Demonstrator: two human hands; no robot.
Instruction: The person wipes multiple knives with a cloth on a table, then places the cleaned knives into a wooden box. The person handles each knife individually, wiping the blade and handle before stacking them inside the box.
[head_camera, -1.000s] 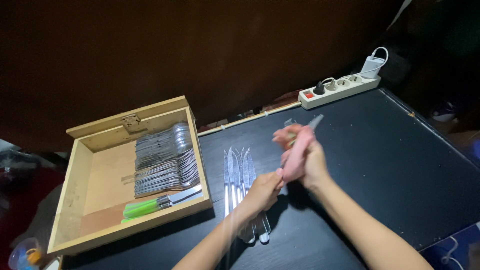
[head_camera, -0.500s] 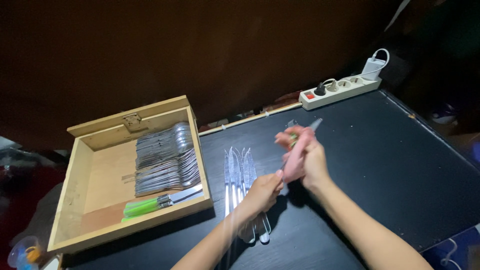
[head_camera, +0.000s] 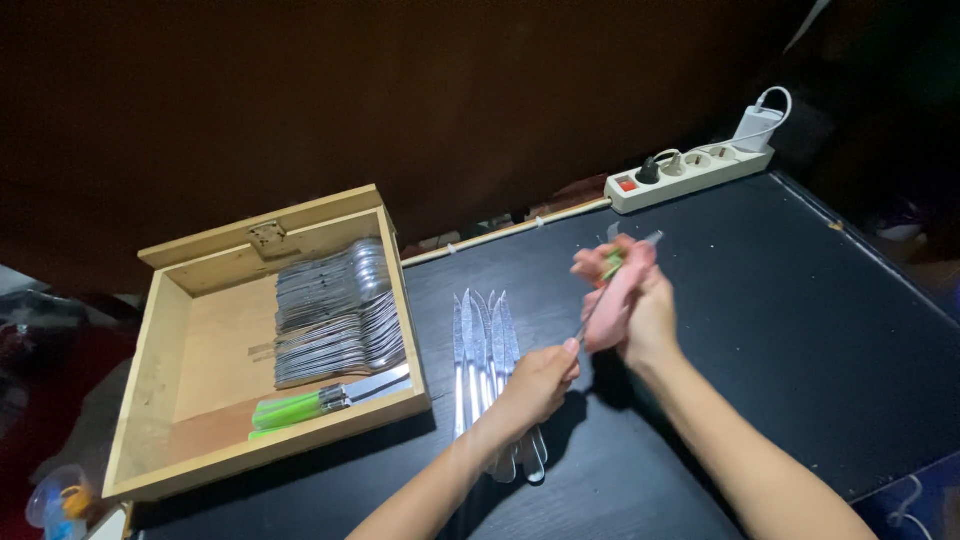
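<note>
My right hand (head_camera: 640, 312) is closed around a pink cloth (head_camera: 608, 300) wrapped over the blade of a metal knife (head_camera: 583, 332). The knife's tip (head_camera: 652, 238) pokes out above the cloth, beside a bit of green. My left hand (head_camera: 538, 385) pinches the knife's lower end. Both hands hover over a black table (head_camera: 780, 320). Just left of them, several silver knives (head_camera: 480, 340) lie side by side on the table, blades pointing away from me.
An open wooden box (head_camera: 170, 400) at the left holds stacked spoons and forks (head_camera: 335, 315) and green-handled knives (head_camera: 300, 408). A white power strip (head_camera: 690, 172) with a charger (head_camera: 760, 125) lies along the table's far edge. A dark wall stands behind.
The right hand with the pink cloth has slid a little up and to the right along the knife. The left hand keeps its grip on the lower end.
</note>
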